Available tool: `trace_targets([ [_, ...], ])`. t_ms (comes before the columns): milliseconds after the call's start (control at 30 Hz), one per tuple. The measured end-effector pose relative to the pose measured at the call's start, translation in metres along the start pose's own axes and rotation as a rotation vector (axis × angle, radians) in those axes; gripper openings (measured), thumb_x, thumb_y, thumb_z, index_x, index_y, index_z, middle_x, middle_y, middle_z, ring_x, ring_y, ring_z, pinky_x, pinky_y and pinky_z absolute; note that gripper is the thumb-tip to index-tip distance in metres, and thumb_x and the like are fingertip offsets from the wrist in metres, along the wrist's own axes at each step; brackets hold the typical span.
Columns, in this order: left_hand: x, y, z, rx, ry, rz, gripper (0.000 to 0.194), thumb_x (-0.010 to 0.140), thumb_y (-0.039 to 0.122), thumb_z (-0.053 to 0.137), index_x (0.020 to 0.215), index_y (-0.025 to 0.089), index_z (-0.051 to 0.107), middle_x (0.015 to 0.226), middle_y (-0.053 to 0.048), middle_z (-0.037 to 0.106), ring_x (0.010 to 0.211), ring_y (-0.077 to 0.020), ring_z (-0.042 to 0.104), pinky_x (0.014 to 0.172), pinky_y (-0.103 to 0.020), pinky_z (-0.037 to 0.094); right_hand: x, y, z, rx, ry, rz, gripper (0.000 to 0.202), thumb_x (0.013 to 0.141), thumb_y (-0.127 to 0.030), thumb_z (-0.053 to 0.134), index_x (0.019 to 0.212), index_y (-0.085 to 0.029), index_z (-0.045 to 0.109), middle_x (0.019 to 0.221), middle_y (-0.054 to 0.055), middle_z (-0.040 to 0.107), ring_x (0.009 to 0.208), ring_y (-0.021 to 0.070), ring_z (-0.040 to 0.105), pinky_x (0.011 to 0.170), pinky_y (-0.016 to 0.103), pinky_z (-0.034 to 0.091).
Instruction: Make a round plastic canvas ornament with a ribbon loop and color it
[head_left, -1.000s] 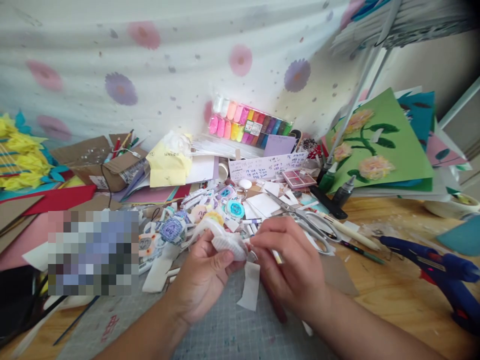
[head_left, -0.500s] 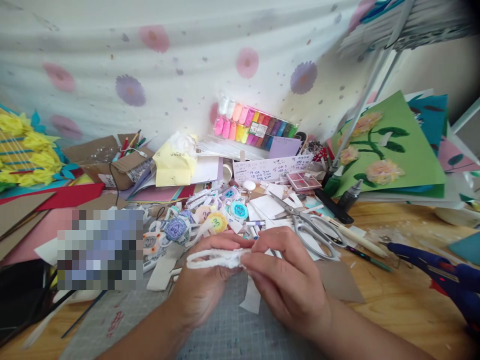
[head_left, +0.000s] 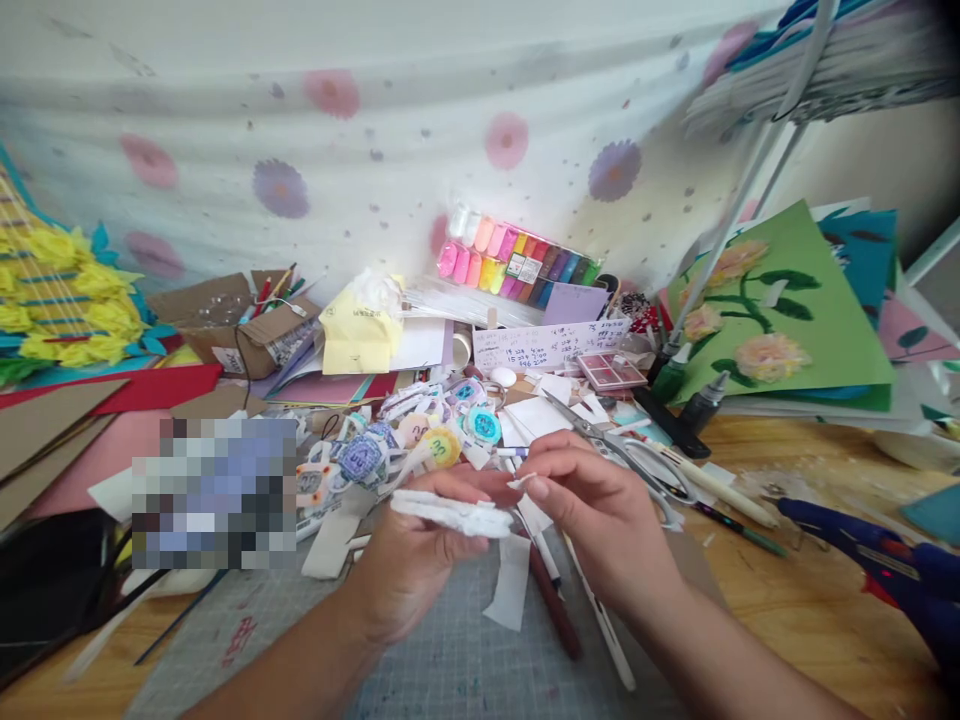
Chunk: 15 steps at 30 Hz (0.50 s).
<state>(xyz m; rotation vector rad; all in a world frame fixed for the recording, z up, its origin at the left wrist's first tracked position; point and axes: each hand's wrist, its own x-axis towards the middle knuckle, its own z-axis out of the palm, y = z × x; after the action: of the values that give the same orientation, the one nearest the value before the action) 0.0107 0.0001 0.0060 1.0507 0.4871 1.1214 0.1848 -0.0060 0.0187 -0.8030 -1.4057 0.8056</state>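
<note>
Holding a white band (head_left: pixel 452 513) edge-on above a cutting mat (head_left: pixel 450 665)

The white band is held in the left hand (head_left: pixel 409 580), between the thumb below and the fingers behind and above; its layered edge is turned toward the camera. The lower fingers of this hand are partly hidden, and their spacing cannot be told.

A small white scrap (head_left: pixel 520 482) is pinched between the thumb and forefinger of the right hand (head_left: pixel 604 510), just beside the right end of the band. The other fingers are curled; whether they are pressed together cannot be told.

On the mat, a paper strip (head_left: pixel 510 585) is found below the hands, with a dark red stick (head_left: pixel 555 605) beside it and a slim white stick (head_left: pixel 611 640) farther right. Behind the hands, a purple badge (head_left: pixel 365 457), a yellow badge (head_left: pixel 439 448) and a turquoise badge (head_left: pixel 481 427) are noted among loose white pieces. Scissors (head_left: pixel 656 465) are partly covered by the right hand. A blue glue gun (head_left: pixel 862 530) is located at far right, on the wooden table (head_left: pixel 765 600). A pack of coloured clay (head_left: pixel 525 262) is seen at the back, near the flowered curtain (head_left: pixel 405 130).
</note>
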Motion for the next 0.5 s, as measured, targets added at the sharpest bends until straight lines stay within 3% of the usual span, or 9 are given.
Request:
trace_targets([
  [100, 0.000, 0.001, -0.005, 0.099, -0.091, -0.028, 0.020, 0.068, 0.015, 0.079, 0.083, 0.026, 0.075, 0.123, -0.001, 0.063, 0.110, -0.0267, 0.061, 0.091, -0.039, 0.050, 0.004, 0.005, -0.002, 0.085, -0.006, 0.119, 0.006, 0.076, -0.022, 0.069, 0.071, -0.025, 0.073, 0.078, 0.000, 0.059, 0.080, 0.0161, 0.058, 0.076, 0.030, 0.046],
  [167, 0.000, 0.003, -0.008, 0.241, -0.103, -0.021, 0.021, 0.068, 0.013, 0.079, 0.084, 0.027, 0.075, 0.119, -0.002, 0.063, 0.106, -0.0257, 0.062, 0.089, -0.037, 0.050, 0.005, 0.005, -0.002, 0.039, -0.009, 0.127, 0.006, 0.073, -0.021, 0.071, 0.069, -0.024, 0.073, 0.077, 0.000, 0.057, 0.081, 0.0164, 0.057, 0.076, 0.030, 0.045],
  [333, 0.005, 0.006, -0.010, 0.535, -0.089, 0.121, 0.023, 0.066, 0.012, 0.078, 0.082, 0.027, 0.076, 0.096, -0.002, 0.069, 0.095, -0.0208, 0.063, 0.084, -0.030, 0.048, 0.003, 0.001, 0.001, -0.196, -0.042, 0.011, 0.009, 0.072, -0.013, 0.069, 0.070, -0.021, 0.073, 0.077, 0.002, 0.055, 0.076, 0.0155, 0.058, 0.071, 0.029, 0.048],
  [400, 0.006, 0.007, -0.012, 0.598, -0.080, 0.142, 0.022, 0.065, 0.012, 0.078, 0.081, 0.028, 0.076, 0.088, -0.001, 0.071, 0.088, -0.0200, 0.064, 0.084, -0.030, 0.047, 0.005, -0.004, 0.002, -0.247, -0.107, -0.004, 0.009, 0.074, -0.012, 0.067, 0.072, -0.019, 0.073, 0.076, 0.003, 0.058, 0.076, 0.0157, 0.059, 0.069, 0.027, 0.049],
  [500, 0.007, 0.005, -0.018, 0.687, -0.003, 0.124, 0.020, 0.067, 0.013, 0.076, 0.080, 0.029, 0.076, 0.090, -0.001, 0.073, 0.095, -0.0241, 0.064, 0.092, -0.036, 0.044, 0.006, -0.017, -0.004, -0.305, -0.250, -0.064, 0.012, 0.082, -0.015, 0.062, 0.086, -0.018, 0.073, 0.081, 0.005, 0.066, 0.079, 0.0163, 0.062, 0.072, 0.027, 0.050],
])
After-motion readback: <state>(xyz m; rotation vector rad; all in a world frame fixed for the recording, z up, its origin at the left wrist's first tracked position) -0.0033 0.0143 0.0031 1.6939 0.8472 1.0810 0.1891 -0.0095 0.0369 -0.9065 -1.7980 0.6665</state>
